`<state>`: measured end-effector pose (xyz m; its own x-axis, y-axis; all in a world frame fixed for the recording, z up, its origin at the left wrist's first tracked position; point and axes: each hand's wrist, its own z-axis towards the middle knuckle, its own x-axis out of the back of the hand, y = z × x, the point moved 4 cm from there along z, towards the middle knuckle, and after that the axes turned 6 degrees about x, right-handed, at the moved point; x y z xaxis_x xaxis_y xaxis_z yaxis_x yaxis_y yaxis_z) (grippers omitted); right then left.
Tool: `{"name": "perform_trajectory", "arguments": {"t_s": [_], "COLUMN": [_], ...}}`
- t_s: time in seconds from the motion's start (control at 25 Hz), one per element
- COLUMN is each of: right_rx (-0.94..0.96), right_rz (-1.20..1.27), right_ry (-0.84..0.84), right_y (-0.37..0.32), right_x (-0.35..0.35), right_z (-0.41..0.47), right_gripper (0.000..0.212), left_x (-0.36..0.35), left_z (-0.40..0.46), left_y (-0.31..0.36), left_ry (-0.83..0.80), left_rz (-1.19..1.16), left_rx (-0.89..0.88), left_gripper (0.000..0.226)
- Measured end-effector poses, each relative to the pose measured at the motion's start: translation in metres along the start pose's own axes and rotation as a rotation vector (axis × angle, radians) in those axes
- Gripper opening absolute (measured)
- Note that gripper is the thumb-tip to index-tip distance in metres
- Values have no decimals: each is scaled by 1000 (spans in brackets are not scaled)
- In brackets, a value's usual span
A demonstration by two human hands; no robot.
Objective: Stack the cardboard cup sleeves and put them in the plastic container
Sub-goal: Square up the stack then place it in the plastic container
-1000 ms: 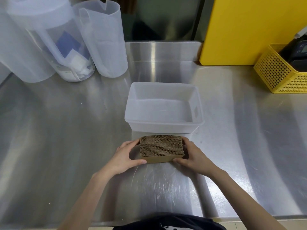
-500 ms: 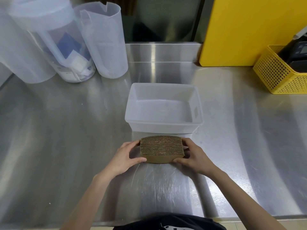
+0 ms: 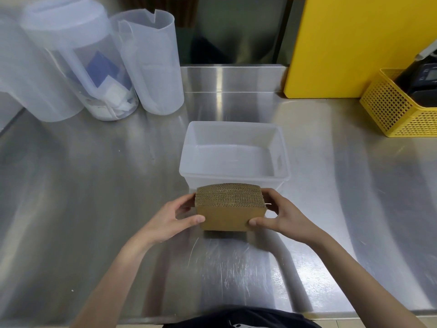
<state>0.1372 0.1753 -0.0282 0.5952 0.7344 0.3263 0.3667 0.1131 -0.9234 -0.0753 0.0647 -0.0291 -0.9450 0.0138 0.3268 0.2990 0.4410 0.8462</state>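
Observation:
A thick stack of brown cardboard cup sleeves [image 3: 229, 209] stands on edge just above the steel counter, in front of the plastic container. My left hand [image 3: 172, 221] grips its left end and my right hand [image 3: 281, 216] grips its right end, thumbs on the near face. The translucent white plastic container [image 3: 283, 162] sits right behind the stack and has nothing inside it.
Three translucent plastic jugs [image 3: 151, 62] stand at the back left, one holding blue and white items. A yellow board [image 3: 354, 43] leans at the back right beside a yellow mesh basket [image 3: 397, 112] with a dark device. The steel counter [image 3: 94, 197] stretches to both sides.
Both hands have lifted and tipped the stack slightly, so more of its near flat face shows. The container has stayed where it was.

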Motion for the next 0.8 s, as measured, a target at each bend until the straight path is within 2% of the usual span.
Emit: {"name": "perform_trajectory", "arguments": {"t_s": [0.16,0.24,0.56,0.68,0.8], "right_rx": [35,60,68,63,5], "right_rz": [30,14,-134,-217,-240], "right_ry": [-27,-40,-52,-71,-72], "right_y": [-22,-34,-71,-81,-84], "right_x": [4,8,22,24,22], "right_z": [3,7,37,52,70], "right_gripper": [52,57,70,74,71], "left_x": [9,14,45,59,76], "left_z": [-3,-2,24,40,65], "left_y": [17,27,60,71,84], "left_ry": [-26,-24,21,20,45], "left_rz": [-128,-130,-101,-50,39], "left_rx": [-17,-51,-70,-51,-23], "left_gripper": [60,64,45,52,71]}}
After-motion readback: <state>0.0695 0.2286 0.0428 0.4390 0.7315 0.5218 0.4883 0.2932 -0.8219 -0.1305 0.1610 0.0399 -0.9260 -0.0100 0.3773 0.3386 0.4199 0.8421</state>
